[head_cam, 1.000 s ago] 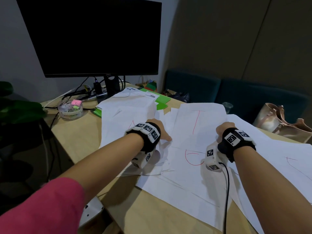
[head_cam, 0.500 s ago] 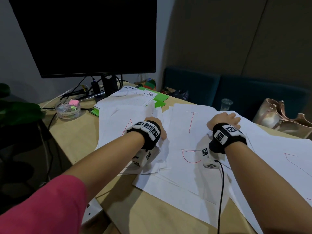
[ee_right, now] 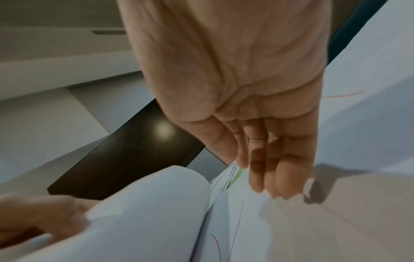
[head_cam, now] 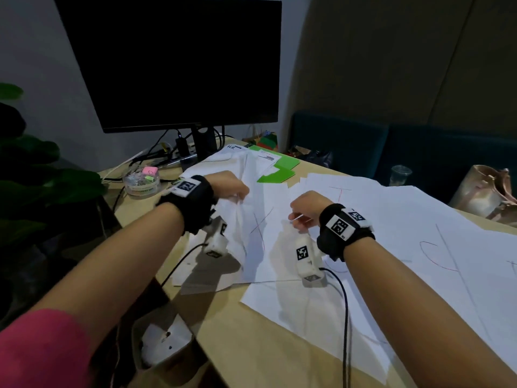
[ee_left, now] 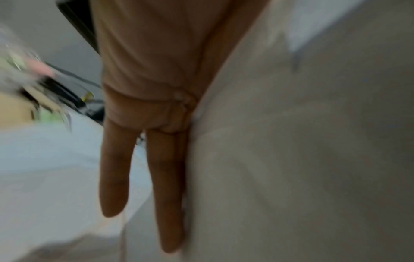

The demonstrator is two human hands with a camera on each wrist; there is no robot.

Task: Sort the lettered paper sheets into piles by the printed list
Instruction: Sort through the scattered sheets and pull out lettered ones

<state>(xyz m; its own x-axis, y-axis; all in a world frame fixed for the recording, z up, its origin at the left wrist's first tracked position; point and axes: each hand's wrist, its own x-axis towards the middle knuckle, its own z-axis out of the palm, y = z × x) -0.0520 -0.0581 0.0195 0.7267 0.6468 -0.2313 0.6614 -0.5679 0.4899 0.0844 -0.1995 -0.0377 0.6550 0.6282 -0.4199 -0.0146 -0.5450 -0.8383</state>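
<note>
Item, as I see it from the remote feed: lifted sheet [head_cam: 253, 219], thin white paper w/ red pen strokes, flexible, bowed into a soft hump, held up off the other paper near the desk's [head_cam: 279, 357] left edge; long axis runs roughly from the near edge toward the monitor [head_cam: 170, 63]. My left hand [head_cam: 228, 187] pinches its upper edge; wrist view shows two fingers [ee_left: 167, 186] straight alongside the paper, rest curled, grip point blurred. My right hand [head_cam: 303, 210] hovers over the sheets, fingers [ee_right: 284, 168] loosely extended, holding nothing I can see. Spread sheets [head_cam: 405, 247]: flat, white, rectangular, overlapping, red letters incl. a T, covering the desk's right side out to its right edge. Desk: smooth pale wood. Green paper [head_cam: 279, 170] near the far edge. Clear round tub [head_cam: 141, 184] at far-left corner.
</note>
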